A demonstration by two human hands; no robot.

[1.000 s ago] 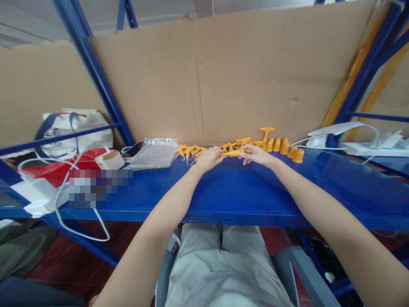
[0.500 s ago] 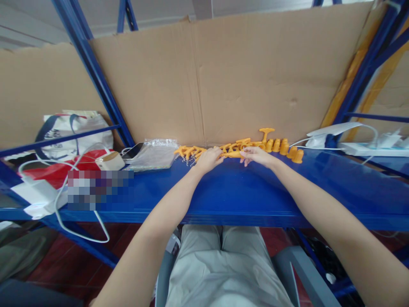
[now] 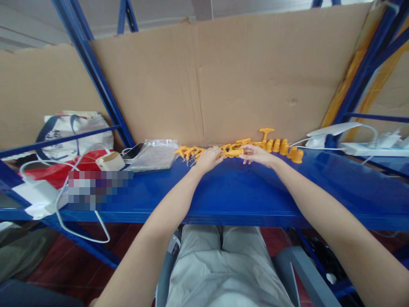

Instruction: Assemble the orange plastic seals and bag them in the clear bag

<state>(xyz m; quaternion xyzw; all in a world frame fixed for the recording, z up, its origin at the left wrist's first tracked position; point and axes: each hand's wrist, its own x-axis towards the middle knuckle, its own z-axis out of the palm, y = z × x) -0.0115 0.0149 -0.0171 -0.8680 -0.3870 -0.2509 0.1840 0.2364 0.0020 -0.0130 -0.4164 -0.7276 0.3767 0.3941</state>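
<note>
My left hand (image 3: 209, 158) is closed, its fingertips on the left end of a yellow plastic piece (image 3: 234, 152). My right hand (image 3: 258, 154) pinches the same piece from the right, just above the shelf; its exact shape is partly hidden by my fingers. Behind my hands lies a row of loose yellow plastic parts (image 3: 243, 141). One T-shaped yellow handle (image 3: 266, 134) stands upright there. Several yellow cups (image 3: 283, 147) stand to the right of my right hand. Beside my left hand are yellow parts with small metal chains (image 3: 188, 152).
A blue metal shelf (image 3: 243, 192) carries everything, backed by a tall cardboard sheet (image 3: 255, 76). Clear plastic bags (image 3: 155, 154) lie left of the parts. Farther left are a white charger (image 3: 36, 194), cables and a cloth bag (image 3: 79, 132). A white power strip (image 3: 367, 149) sits at the right.
The yellow piece between my hands has turned slightly and shows a thicker, straighter side. My right fingers have shifted a little on it. My left hand has barely moved.
</note>
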